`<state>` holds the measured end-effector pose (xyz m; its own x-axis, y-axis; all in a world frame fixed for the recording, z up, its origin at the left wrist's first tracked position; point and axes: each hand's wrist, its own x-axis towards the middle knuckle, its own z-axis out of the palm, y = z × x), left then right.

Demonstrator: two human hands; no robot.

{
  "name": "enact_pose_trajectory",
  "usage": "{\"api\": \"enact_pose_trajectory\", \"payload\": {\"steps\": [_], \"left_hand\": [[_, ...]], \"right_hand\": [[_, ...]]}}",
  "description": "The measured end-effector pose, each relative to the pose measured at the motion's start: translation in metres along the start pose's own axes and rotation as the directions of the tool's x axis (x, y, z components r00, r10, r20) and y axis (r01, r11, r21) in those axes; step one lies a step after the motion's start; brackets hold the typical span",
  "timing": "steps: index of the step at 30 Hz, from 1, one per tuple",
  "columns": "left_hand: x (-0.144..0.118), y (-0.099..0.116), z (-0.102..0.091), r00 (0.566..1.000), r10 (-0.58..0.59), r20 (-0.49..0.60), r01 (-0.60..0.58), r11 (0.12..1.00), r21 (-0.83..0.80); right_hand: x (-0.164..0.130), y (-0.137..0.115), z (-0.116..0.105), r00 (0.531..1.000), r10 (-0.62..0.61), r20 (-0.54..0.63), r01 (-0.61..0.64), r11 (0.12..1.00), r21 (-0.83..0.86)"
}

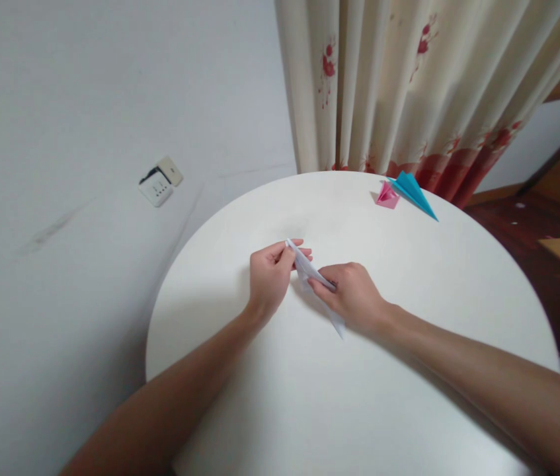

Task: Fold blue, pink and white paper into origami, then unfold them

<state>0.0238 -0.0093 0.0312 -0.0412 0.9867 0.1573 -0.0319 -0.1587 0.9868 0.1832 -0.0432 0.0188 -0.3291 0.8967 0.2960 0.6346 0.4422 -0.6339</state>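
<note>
Two grips noted: left hand (pixel 270 274) and right hand (pixel 353 291) pinch folded white paper (pixel 305 266), apparently mid-crease; next move likely needs aligned edges.

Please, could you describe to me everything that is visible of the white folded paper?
The white folded paper looks thin, long and narrow, with folded layers and a pointed lower end. It slants from upper left to lower right, over the white table. The left hand pinches its upper end; the right hand grips its middle, hiding part of it. Whether it touches the table cannot be told.
</note>
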Motion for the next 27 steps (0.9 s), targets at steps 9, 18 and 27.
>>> {"api": "enact_pose_trajectory", "payload": {"steps": [9,18,27], "left_hand": [[0.003,-0.004,0.0,0.945,-0.139,0.295,0.219,0.941,-0.259],[-0.001,-0.007,0.0,0.956,-0.168,0.241,0.224,0.947,-0.229],[0.001,-0.002,-0.001,0.971,-0.144,0.188,0.192,0.945,-0.264]], "right_hand": [[0.006,0.009,0.007,0.935,0.326,0.137,-0.334,0.683,0.65],[0.007,0.007,0.004,0.935,0.275,0.223,-0.35,0.621,0.701],[0.005,0.009,0.002,0.931,0.206,0.3,-0.363,0.598,0.715]]}}
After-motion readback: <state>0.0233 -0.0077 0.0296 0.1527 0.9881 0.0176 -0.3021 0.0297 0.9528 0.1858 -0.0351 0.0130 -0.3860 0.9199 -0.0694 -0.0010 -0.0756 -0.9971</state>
